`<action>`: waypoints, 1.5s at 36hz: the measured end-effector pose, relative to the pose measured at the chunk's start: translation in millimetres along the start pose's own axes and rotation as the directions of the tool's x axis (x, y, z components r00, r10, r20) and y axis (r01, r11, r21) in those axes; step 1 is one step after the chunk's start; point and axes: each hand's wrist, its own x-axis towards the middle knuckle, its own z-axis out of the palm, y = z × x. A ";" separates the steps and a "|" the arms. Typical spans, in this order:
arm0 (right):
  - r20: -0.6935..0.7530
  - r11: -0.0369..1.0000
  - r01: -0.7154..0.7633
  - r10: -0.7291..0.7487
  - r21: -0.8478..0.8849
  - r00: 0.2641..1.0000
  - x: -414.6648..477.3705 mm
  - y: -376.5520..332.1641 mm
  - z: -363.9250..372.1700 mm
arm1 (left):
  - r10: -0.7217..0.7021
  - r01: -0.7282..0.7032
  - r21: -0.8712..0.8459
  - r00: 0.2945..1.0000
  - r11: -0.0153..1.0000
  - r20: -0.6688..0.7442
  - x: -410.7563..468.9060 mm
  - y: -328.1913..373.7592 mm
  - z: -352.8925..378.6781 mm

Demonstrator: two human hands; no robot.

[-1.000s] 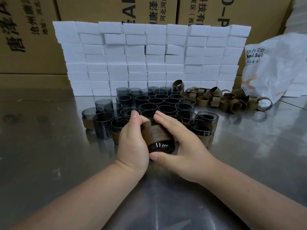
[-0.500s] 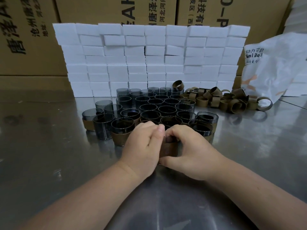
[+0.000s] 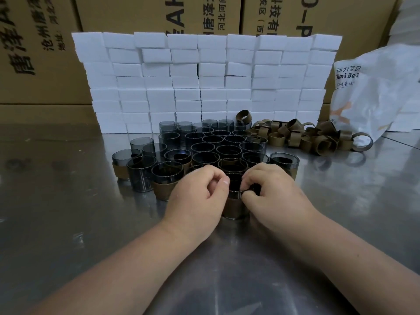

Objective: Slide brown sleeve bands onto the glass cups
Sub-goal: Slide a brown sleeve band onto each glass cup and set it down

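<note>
A dark glass cup (image 3: 234, 189) stands upright on the steel table, with a brown sleeve band (image 3: 233, 206) round its lower half. My left hand (image 3: 197, 196) grips the cup's left side, thumb and fingers curled at the rim. My right hand (image 3: 272, 196) grips the right side, fingertips pinching at the band's top edge. Behind them stands a cluster of several smoky glass cups (image 3: 213, 146); some at the front carry brown bands (image 3: 162, 189). A heap of loose brown bands (image 3: 302, 137) lies at the back right.
A wall of stacked white foam blocks (image 3: 204, 83) rises behind the cups, with cardboard boxes (image 3: 41, 42) behind it. A white plastic bag (image 3: 375, 94) leans at the right. The steel table (image 3: 68, 223) reflects the light around my forearms.
The cup was tilted on its side in both hands; now it stands upright on the table with the band round its lower part, and both hands hold it near the rim.
</note>
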 end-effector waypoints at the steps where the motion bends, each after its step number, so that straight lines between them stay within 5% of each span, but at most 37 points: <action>1: -0.008 1.000 -0.011 0.011 -0.009 1.000 0.1 -0.4 -0.9 | -0.017 0.017 -0.009 1.000 1.000 0.023 -0.4 -0.4 0.6; 10: -0.117 0.977 -0.182 0.168 -0.114 0.979 4.7 7.4 -0.9 | -0.061 0.066 -0.023 0.982 0.998 0.180 -2.8 -0.8 4.0; 17: -0.289 0.953 -0.269 0.299 0.141 0.909 15.0 24.3 -7.7 | -0.098 0.106 -0.041 0.982 0.994 0.160 -0.4 -5.9 3.7; 22: -0.394 0.853 -0.292 0.469 0.432 0.790 23.2 54.6 -19.8 | -0.123 0.128 -0.013 0.977 0.992 0.177 0.2 -8.4 4.2; 26: -0.450 0.720 -0.324 0.656 0.614 0.606 29.3 89.1 -26.9 | -0.111 0.119 -0.024 0.970 0.993 0.215 -0.7 -10.5 5.3; 31: -0.392 0.618 -0.505 0.780 0.602 0.488 31.0 130.9 -13.8 | -0.189 0.149 0.128 0.891 0.981 0.412 -2.7 -8.8 9.5; 42: -0.329 0.709 -0.659 0.703 0.252 0.631 63.0 174.7 -17.7 | -0.226 0.173 0.158 0.872 0.972 0.434 -3.2 -7.8 8.1; 48: -0.282 0.786 -0.619 0.593 -0.002 0.754 90.8 195.9 -17.3 | -0.203 0.121 0.207 0.871 0.971 0.448 -2.5 -7.4 8.7; 54: -0.363 0.714 -0.671 0.583 -0.199 0.727 115.1 218.9 -15.3 | -0.223 0.151 0.188 0.861 0.970 0.457 0.0 -7.4 8.5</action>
